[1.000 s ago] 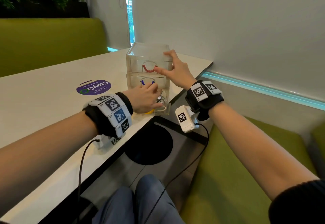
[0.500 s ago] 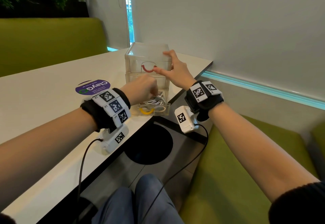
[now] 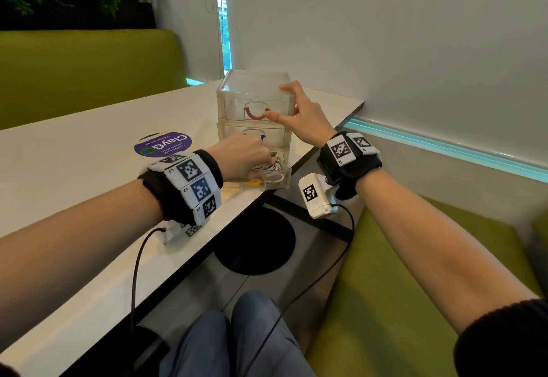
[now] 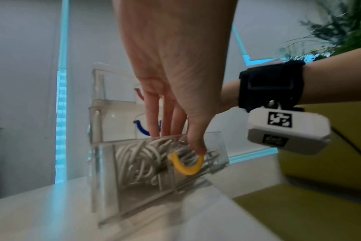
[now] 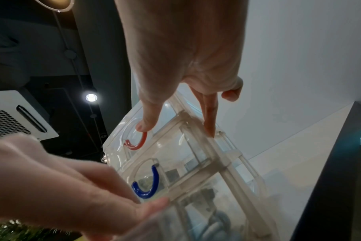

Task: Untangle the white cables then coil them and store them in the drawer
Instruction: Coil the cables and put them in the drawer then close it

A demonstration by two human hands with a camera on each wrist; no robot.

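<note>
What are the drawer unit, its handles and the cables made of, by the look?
Drawer unit: clear rigid plastic, probably acrylic; see-through, glossy edges.
Yellow handle, blue handle and red handle: smooth coloured plastic, slightly glossy.
White cables: round, rubbery-looking matte jacket, bent in soft loops inside the bottom drawer.

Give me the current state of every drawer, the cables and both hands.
Bottom drawer, yellow handle: pulled open.
Middle drawer, blue handle: closed.
Top drawer, red handle: closed.
White cables: bundled inside the bottom drawer.
Left hand: fingers straight, reaching down onto the cables.
Right hand: open, steadying the drawer unit at its top.
</note>
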